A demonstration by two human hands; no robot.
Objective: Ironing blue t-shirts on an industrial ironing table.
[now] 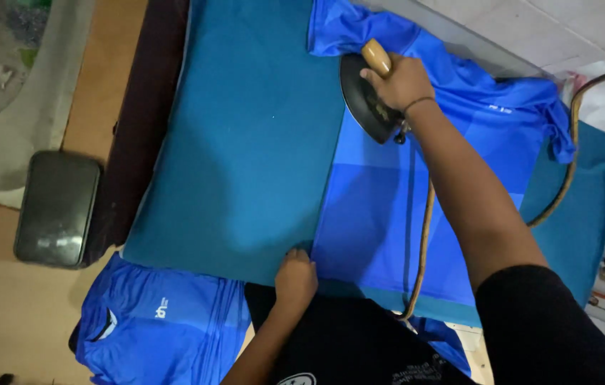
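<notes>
The right hand (404, 80) is closed around the wooden handle of a dark iron (368, 100), which rests on the upper part of a blue shirt (416, 192) spread flat on the teal padded tabletop (245, 142). The left hand (295, 278) is not grasping anything; it presses down on the near corner of this shirt. A brown cord (423, 242) runs from the iron across the shirt, and a second blue shirt (160, 321) lies folded at the lower left, beside a dark rectangular tin (57, 208).

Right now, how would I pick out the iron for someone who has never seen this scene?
Start at the teal padded ironing surface filling the middle. On its far right lies a spread blue shirt; the iron sits on that shirt's upper edge, gripped by the right hand. It alone is dark metal with a pale wooden handle.
</notes>
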